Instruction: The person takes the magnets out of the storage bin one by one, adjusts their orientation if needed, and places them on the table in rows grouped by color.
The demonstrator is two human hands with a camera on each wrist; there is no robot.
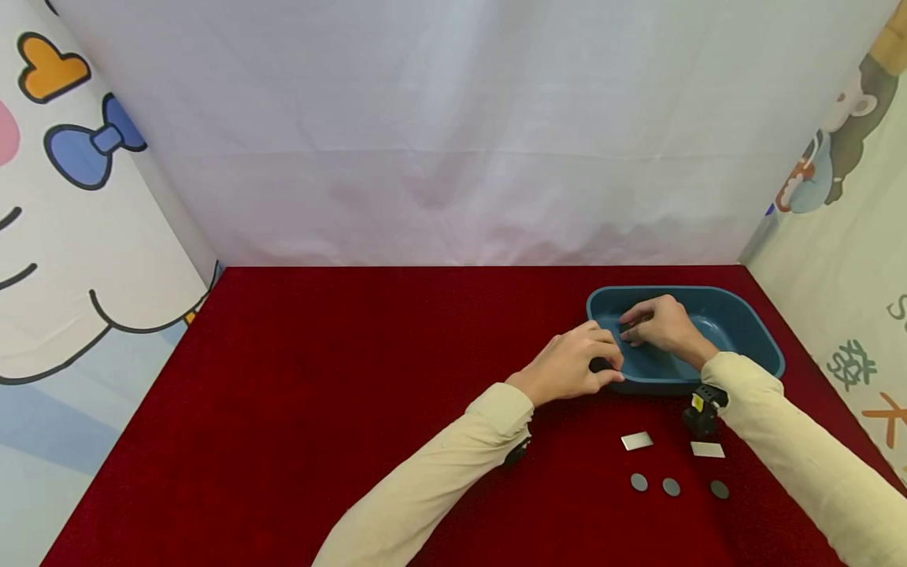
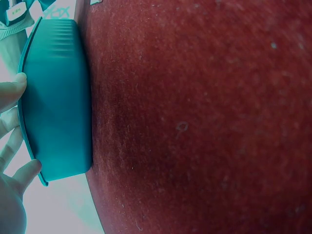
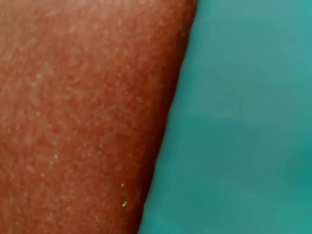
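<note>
A blue plastic basin [image 1: 740, 335] stands at the right of the red surface. At its near left corner my left hand [image 1: 569, 362] grips the rim, the thumb low and the fingers bent above it. In the left wrist view, fingertips [image 2: 18, 80] touch the rim of the basin [image 2: 58, 102]. My right hand [image 1: 664, 323] reaches into the basin near its left wall, fingers bent and thumb close to them. Whether something sits between those fingertips is too small to tell. The right wrist view shows the basin wall [image 3: 234, 126] but no hand.
Two pale rectangular pieces [image 1: 637, 441] [image 1: 707, 450] lie in front of the basin. Nearer are three grey discs [image 1: 639, 482] [image 1: 671, 487] [image 1: 719, 490], below the right forearm's left side. A white curtain [image 1: 425, 142] hangs behind the red tabletop [image 1: 340, 354].
</note>
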